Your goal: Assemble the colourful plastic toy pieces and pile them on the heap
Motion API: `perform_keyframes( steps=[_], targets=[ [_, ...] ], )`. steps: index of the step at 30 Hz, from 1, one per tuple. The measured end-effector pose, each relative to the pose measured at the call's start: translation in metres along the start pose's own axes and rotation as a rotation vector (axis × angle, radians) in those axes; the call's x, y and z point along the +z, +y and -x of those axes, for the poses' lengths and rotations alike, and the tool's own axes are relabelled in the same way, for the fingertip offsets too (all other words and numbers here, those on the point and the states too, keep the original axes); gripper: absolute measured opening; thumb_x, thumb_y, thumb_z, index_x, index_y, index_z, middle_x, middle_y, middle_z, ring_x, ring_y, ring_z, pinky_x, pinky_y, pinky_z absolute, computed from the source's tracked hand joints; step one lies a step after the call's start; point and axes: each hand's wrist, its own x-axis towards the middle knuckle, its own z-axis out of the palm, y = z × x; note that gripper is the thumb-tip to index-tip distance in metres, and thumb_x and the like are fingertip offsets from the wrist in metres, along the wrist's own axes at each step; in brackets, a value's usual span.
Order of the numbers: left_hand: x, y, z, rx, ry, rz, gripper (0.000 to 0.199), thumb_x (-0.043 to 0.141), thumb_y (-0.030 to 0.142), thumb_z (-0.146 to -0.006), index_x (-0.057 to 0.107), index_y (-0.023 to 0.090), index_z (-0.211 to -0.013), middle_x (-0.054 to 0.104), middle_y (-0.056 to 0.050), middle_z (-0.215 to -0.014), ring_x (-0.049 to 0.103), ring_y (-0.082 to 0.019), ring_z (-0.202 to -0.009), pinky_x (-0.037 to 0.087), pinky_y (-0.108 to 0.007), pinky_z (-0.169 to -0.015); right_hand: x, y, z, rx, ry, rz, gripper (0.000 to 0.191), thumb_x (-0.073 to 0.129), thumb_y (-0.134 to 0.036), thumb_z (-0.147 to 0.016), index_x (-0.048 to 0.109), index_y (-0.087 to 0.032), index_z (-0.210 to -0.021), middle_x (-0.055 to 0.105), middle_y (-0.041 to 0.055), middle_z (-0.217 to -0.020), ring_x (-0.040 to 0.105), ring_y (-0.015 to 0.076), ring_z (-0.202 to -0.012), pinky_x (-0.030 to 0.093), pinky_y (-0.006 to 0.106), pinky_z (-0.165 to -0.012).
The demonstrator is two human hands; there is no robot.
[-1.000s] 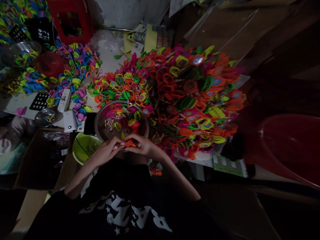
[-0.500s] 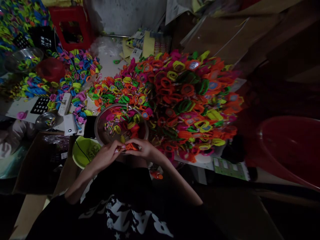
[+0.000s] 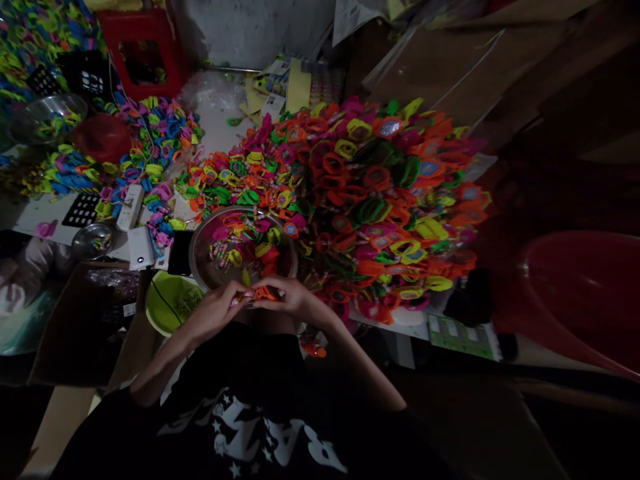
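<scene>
Close to my body, both hands meet over the near rim of a metal bowl (image 3: 196, 261). My right hand (image 3: 295, 299) is closed on an orange toy watch (image 3: 265, 293), pinched between thumb and fingers. My left hand (image 3: 220, 308) pinches a small pinkish striped roll (image 3: 241, 297) right beside the watch; whether the two are joined I cannot tell. Inside the bowl lie more striped rolls (image 3: 218, 252) and several pink, yellow and orange watch pieces (image 3: 265, 252).
A tall heap of colourful toy watches (image 3: 375, 200) rises right of the bowl. To the left are a green bowl (image 3: 159, 308), a white power bank (image 3: 141, 248), a power strip (image 3: 131, 207) and a small metal dish (image 3: 91, 241). A red tub (image 3: 530, 287) stands far right.
Both hands stay almost in place, with the orange watch and the striped roll shifting very slightly between the fingers. The whole view has moved a little.
</scene>
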Motion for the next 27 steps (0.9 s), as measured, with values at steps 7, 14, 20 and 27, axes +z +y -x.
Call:
perform_keyframes(
  steps=[7,14,20,27],
  targets=[
    [0.004,0.001,-0.003,0.009,0.010,-0.075,0.020,0.040,0.034,-0.094,0.051,0.021,-0.104,0.066,-0.006,-0.104,0.063,-0.019,-0.095,0.048,-0.031,-0.083,0.007,0.007,0.002,-0.059,0.080,0.044,0.031,0.063,-0.044,-0.081,0.066,-0.018,-0.096,0.068,0.0037,-0.086,0.062,0.0149,-0.078,0.046,0.024,-0.071],
    [0.005,-0.008,-0.002,0.164,-0.096,-0.134,0.019,0.041,0.023,-0.092,0.051,0.020,-0.108,0.064,-0.007,-0.110,0.060,-0.018,-0.101,0.047,-0.030,-0.086,-0.001,0.004,0.002,-0.002,-0.053,0.006,0.036,0.062,-0.049,-0.080,0.064,-0.016,-0.093,0.067,0.0048,-0.087,0.062,0.0161,-0.080,0.046,0.026,-0.073],
    [0.006,-0.011,0.000,0.223,-0.105,-0.141,0.026,0.042,0.014,-0.088,0.051,0.020,-0.111,0.063,-0.007,-0.111,0.059,-0.019,-0.103,0.047,-0.031,-0.087,-0.004,0.000,0.003,0.049,-0.113,-0.068,0.040,0.059,-0.054,-0.080,0.061,-0.016,-0.090,0.064,0.0034,-0.086,0.058,0.0154,-0.081,0.044,0.026,-0.075],
    [0.007,-0.009,0.002,0.284,-0.154,-0.164,0.032,0.044,0.009,-0.084,0.052,0.018,-0.114,0.063,-0.008,-0.108,0.060,-0.020,-0.101,0.048,-0.031,-0.085,0.000,0.012,0.005,0.046,-0.187,-0.157,0.038,0.058,-0.055,-0.080,0.057,-0.016,-0.083,0.057,0.0001,-0.079,0.053,0.0129,-0.074,0.042,0.024,-0.069]
  ],
)
